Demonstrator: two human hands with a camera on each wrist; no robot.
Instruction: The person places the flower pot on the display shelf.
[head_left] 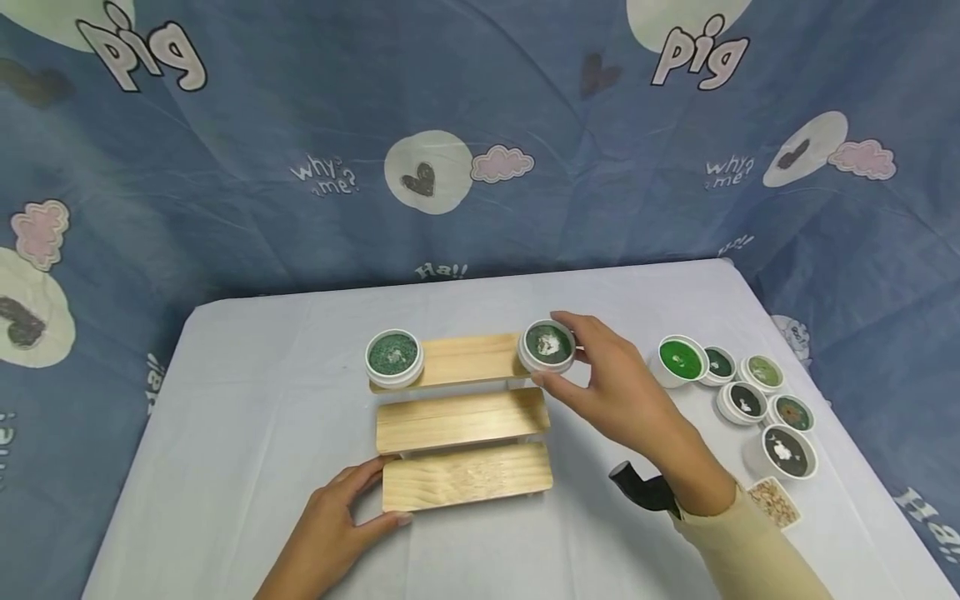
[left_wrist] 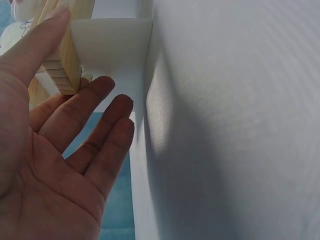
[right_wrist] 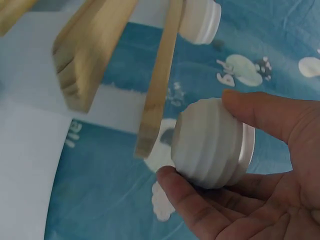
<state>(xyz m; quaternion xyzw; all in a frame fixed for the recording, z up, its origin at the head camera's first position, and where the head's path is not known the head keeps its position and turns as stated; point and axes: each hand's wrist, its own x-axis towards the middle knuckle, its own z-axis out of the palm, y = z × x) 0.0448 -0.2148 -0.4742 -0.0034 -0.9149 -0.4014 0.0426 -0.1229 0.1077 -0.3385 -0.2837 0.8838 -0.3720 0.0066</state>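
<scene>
A three-tier wooden stand (head_left: 465, 421) with white supports stands on the white-covered table. My left hand (head_left: 333, 521) pinches the left end of its lowest plank (left_wrist: 62, 75), thumb on one face and a finger behind; the other fingers are spread. My right hand (head_left: 618, 396) holds a small white ribbed pot (right_wrist: 212, 144) by its sides, at the right end of the top plank (head_left: 472, 358). Dark green filling with a white patch (head_left: 550, 342) shows in this pot. Another white pot (head_left: 394, 358), filled with speckled green, sits on the top plank's left end.
Several white pots (head_left: 765, 373) with green or dark fillings cluster on the table's right. A small square dish (head_left: 775, 502) of pale bits lies near the right forearm. A black strap (head_left: 645, 490) sticks out from the right wrist. Patterned blue cloth (head_left: 480, 100) hangs behind.
</scene>
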